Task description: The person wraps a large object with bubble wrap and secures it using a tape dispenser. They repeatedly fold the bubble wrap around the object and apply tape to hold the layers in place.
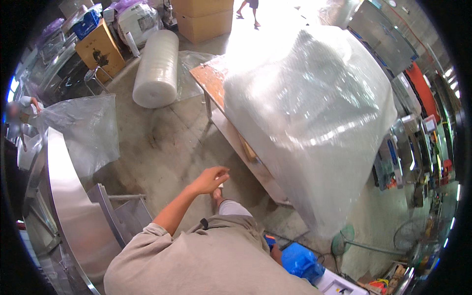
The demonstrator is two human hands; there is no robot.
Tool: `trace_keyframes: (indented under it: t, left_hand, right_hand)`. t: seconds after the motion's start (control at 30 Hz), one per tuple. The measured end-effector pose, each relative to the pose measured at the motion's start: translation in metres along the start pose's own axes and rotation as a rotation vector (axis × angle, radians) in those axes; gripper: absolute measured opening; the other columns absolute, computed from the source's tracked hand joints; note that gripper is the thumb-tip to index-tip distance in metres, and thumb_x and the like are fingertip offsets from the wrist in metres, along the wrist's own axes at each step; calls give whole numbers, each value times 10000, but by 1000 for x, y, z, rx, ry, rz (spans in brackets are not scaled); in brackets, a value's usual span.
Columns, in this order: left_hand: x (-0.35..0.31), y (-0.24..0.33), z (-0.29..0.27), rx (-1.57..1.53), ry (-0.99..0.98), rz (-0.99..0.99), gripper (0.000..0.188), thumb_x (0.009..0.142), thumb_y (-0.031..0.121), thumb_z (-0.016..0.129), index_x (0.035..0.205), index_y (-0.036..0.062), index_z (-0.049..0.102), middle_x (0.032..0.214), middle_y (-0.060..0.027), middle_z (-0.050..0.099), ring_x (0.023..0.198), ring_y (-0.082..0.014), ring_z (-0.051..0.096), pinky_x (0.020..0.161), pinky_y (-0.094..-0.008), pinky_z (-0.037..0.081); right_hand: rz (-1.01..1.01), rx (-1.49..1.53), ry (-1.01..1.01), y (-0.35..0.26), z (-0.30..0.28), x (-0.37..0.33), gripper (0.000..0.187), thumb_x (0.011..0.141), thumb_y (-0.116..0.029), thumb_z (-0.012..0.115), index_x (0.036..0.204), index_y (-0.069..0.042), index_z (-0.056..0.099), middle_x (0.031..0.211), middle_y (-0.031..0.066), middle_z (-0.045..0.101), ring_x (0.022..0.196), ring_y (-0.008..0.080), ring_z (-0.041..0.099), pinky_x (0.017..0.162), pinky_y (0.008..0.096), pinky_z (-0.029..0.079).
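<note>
While the left hand (210, 180) hangs above the concrete floor (162, 135), its fingers are loosely bent with the thumb apart from them, and nothing shows in its grasp. Ahead and to the right of it, a large translucent sheet of plastic wrap (314, 113) drapes over a wooden-topped table (210, 83), covering most of the top and falling down the near side toward the floor; the left hand is near the table's edge, apart from the sheet. Only a little of the right arm (276, 254) shows beside the torso, next to a small blue-and-orange object (269, 240); how the hand on that side is gripping, if at all, I cannot tell. Just beside that arm is a bright blue plastic bag (300, 260). Beyond the left hand, a thick roll of bubble wrap (156, 71) lies on the floor near the table, with brown cartons (204, 22) behind it. At the left, another person (24, 110) holds a clear plastic sheet (83, 130), near a curved, shiny metal panel (73, 196).
</note>
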State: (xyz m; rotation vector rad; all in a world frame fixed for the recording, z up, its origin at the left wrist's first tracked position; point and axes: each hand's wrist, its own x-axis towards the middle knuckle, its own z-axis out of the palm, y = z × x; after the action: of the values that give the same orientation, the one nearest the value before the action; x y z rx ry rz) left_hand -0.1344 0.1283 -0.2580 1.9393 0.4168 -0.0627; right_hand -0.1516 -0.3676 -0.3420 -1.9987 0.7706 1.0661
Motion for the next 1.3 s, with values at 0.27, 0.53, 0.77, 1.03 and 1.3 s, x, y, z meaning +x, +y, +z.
trace_keyframes:
  t: [0.27, 0.53, 0.77, 1.03, 1.3]
  left_hand:
    - [-13, -203, -156, 181, 167, -602, 472, 936, 417, 672, 1184, 15, 685, 1177, -192, 722, 1116, -347, 682, 966, -445, 522]
    - [-18, -320, -269, -454, 589, -1064, 288, 968, 269, 676, 1133, 35, 707, 903, -52, 702, 667, -141, 648, 566, -284, 505]
    - [156, -390, -512, -234, 434, -770, 220, 966, 224, 629, 1008, 27, 716, 766, -27, 672, 624, -122, 614, 572, -300, 485]
    - [515, -326, -804, 149, 336, -364, 380, 1001, 270, 631, 1250, -15, 659, 1084, -154, 740, 971, -217, 695, 887, -352, 531]
    - [686, -335, -844, 176, 82, -357, 373, 1015, 288, 617, 1192, -37, 668, 965, -126, 722, 847, -196, 671, 783, -358, 537]
  right_hand:
    - [-190, -46, 68, -152, 121, 82, 689, 868, -567, 682, 1127, 70, 720, 1071, 178, 722, 886, 288, 711, 751, 440, 553]
    - [59, -418, -102, -315, 212, 113, 737, 804, -584, 681, 1159, 62, 696, 1088, 228, 712, 902, 335, 713, 746, 474, 548]
    - [-403, -657, -396, -420, 309, 49, 508, 832, -499, 678, 1135, -98, 756, 1131, 121, 720, 968, 264, 687, 837, 436, 537]
    - [-170, 9, -185, -705, 397, -97, 219, 901, -252, 716, 900, -42, 778, 820, 5, 702, 723, 104, 590, 687, 278, 459]
    - [-641, -2, 429, -934, 449, 1, 362, 896, -287, 765, 1072, 29, 744, 980, 142, 760, 872, 265, 715, 799, 366, 545]
